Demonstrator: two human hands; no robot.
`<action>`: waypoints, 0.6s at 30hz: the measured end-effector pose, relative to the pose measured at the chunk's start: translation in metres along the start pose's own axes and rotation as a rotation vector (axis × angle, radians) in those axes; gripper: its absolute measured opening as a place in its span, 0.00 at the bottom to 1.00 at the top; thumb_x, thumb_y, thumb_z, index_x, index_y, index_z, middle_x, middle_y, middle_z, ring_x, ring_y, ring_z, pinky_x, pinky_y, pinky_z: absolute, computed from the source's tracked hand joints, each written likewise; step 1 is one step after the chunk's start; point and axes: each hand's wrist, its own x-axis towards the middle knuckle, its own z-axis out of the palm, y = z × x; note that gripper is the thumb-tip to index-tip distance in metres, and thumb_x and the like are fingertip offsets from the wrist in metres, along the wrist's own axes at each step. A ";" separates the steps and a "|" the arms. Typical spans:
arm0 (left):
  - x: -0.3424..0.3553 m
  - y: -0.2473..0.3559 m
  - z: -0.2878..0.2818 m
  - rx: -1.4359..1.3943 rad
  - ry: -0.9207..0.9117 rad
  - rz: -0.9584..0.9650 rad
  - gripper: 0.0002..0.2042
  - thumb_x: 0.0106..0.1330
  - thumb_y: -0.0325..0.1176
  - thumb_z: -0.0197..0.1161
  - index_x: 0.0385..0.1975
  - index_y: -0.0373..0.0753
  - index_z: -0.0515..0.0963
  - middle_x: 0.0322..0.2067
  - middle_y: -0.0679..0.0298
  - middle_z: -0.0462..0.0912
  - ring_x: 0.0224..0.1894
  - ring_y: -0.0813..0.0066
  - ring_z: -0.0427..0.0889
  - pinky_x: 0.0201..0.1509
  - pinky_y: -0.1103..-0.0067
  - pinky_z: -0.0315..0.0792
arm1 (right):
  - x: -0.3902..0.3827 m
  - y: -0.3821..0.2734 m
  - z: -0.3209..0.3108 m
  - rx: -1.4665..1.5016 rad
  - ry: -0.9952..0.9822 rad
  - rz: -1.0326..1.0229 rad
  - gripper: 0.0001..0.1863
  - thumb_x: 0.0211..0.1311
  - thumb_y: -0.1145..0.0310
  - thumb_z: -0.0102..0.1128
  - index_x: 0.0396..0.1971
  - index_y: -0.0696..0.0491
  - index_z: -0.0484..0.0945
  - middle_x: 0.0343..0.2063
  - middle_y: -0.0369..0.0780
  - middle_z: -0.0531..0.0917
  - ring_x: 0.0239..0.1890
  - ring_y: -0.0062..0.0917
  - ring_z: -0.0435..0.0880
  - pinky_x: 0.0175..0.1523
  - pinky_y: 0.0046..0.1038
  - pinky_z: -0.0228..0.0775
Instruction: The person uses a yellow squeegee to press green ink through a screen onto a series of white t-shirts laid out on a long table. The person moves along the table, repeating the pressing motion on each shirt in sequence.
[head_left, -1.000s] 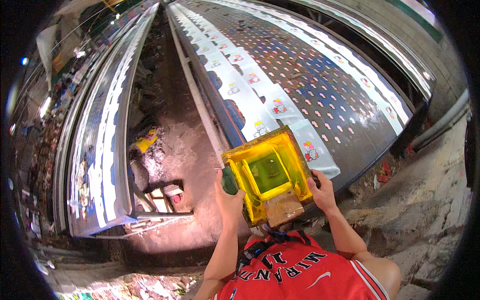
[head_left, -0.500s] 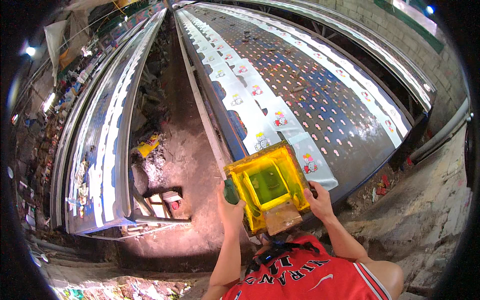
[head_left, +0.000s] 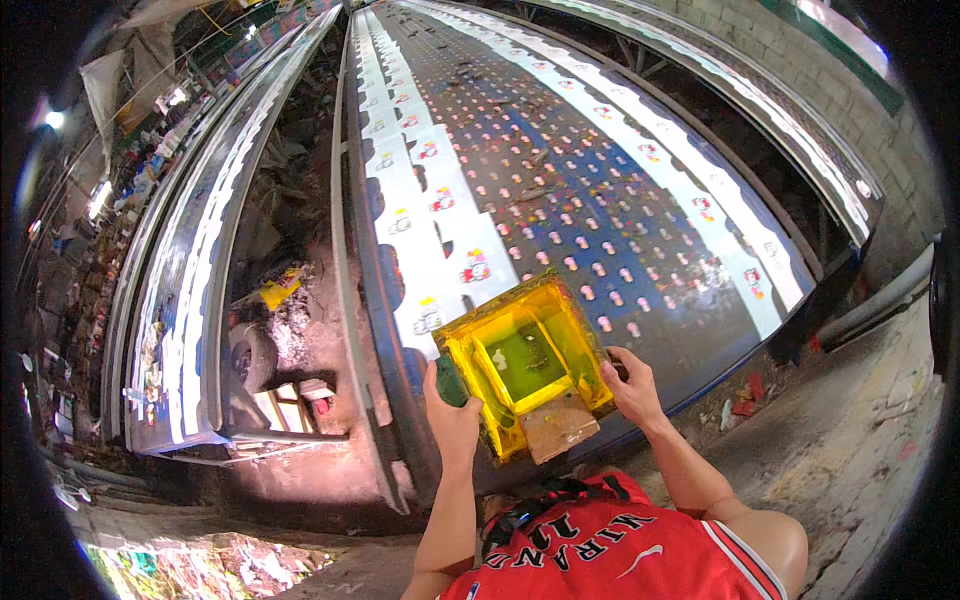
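Observation:
Between my hands is a screen-printing frame (head_left: pixel 582 355) with yellow inner sides and a greenish mesh window (head_left: pixel 525 365). A flat brown squeegee-like board (head_left: pixel 560 430) lies in its near side. My left hand (head_left: pixel 455 425) is closed around the left edge, with a dark green piece (head_left: pixel 452 380) under its fingers; what that piece is I cannot make out. My right hand (head_left: pixel 632 390) grips the right edge, thumb on top. Beyond the frame, white cloth strips (head_left: pixel 410 255) printed with cartoon figures lie on the long dark table (head_left: pixel 670 365), level with the frame's far side.
Rows of small pink prints (head_left: pixel 570 263) cover the table's middle. Another long table (head_left: pixel 200 290) with white strips runs along the left. In the aisle lie a yellow scrap (head_left: pixel 282 290) and pale blocks (head_left: pixel 290 408). A block wall (head_left: pixel 850 120) and pipe (head_left: pixel 885 285) stand at right.
The view has shifted right along the table end, so the cloth strips and aisle now sit farther left. Both hands keep hold of the frame, which stays in front of me.

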 end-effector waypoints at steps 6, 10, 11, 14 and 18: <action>-0.021 0.024 0.064 0.029 0.037 0.046 0.42 0.52 0.18 0.66 0.72 0.31 0.61 0.71 0.47 0.66 0.75 0.55 0.62 0.79 0.68 0.54 | 0.027 0.018 -0.071 -0.034 -0.035 -0.010 0.26 0.71 0.54 0.65 0.54 0.63 0.78 0.37 0.44 0.87 0.38 0.22 0.84 0.46 0.29 0.77; -0.023 0.052 0.081 0.111 0.025 0.029 0.42 0.52 0.17 0.66 0.72 0.32 0.61 0.69 0.48 0.68 0.72 0.55 0.68 0.76 0.70 0.59 | 0.033 0.023 -0.085 -0.002 -0.035 0.000 0.25 0.71 0.55 0.65 0.54 0.63 0.78 0.36 0.43 0.87 0.37 0.21 0.83 0.46 0.29 0.77; -0.022 0.052 0.082 0.087 0.017 0.020 0.43 0.51 0.17 0.66 0.73 0.33 0.61 0.70 0.48 0.67 0.73 0.55 0.65 0.76 0.69 0.57 | 0.034 0.022 -0.086 -0.002 -0.040 0.006 0.25 0.71 0.55 0.65 0.54 0.63 0.78 0.37 0.43 0.87 0.37 0.22 0.84 0.46 0.29 0.77; -0.015 0.050 0.085 0.045 -0.005 0.020 0.44 0.50 0.16 0.65 0.74 0.36 0.61 0.72 0.50 0.65 0.75 0.56 0.61 0.77 0.68 0.56 | 0.034 0.016 -0.088 -0.008 -0.047 0.021 0.26 0.71 0.55 0.65 0.55 0.63 0.78 0.38 0.44 0.88 0.39 0.23 0.85 0.47 0.30 0.78; -0.007 0.057 0.097 0.008 -0.040 0.009 0.44 0.50 0.16 0.65 0.73 0.36 0.62 0.71 0.50 0.66 0.74 0.57 0.63 0.75 0.70 0.59 | 0.036 0.017 -0.096 -0.030 -0.023 0.030 0.26 0.71 0.54 0.65 0.55 0.63 0.77 0.41 0.46 0.88 0.42 0.26 0.86 0.50 0.31 0.78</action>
